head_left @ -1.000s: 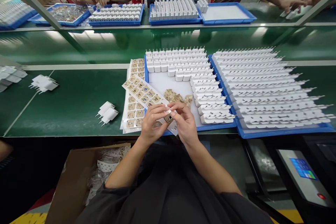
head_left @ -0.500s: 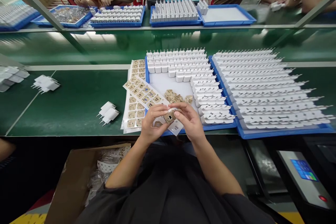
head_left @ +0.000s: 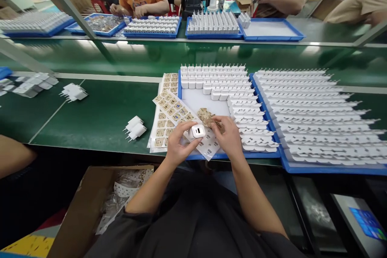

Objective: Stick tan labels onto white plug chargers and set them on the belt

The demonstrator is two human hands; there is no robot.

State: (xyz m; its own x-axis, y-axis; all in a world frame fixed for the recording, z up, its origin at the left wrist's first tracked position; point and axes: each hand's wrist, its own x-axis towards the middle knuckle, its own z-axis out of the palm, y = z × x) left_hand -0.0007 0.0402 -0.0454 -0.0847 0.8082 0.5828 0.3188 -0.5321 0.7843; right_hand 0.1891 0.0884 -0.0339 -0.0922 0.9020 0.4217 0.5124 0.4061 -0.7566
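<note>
My left hand (head_left: pixel 181 143) grips a white charger plug (head_left: pixel 198 131) between thumb and fingers, its face with the port slots turned up toward me. My right hand (head_left: pixel 228 135) is beside it to the right, fingertips pinched on a brown film piece (head_left: pixel 220 127) at the edge of a heap of such brown pieces (head_left: pixel 206 116). Under both hands lies a white backing sheet (head_left: pixel 208 145) with small grey marks. A sheet of brown stickers (head_left: pixel 175 107) slants across a stack of similar sheets (head_left: pixel 160 133) on the left.
Rows of upright white chargers fill much of the near blue tray (head_left: pixel 179 84) and the right-hand blue tray (head_left: pixel 326 169). Loose chargers (head_left: pixel 135 128) lie on the green bench (head_left: pixel 102 117). Across a rail, co-workers sit behind more trays. A cardboard box (head_left: pixel 81 201) stands below.
The brown film has come off the charger's face, which now shows white. My right hand has moved right, away from the charger to the brown heap. The camera view has shifted left.
</note>
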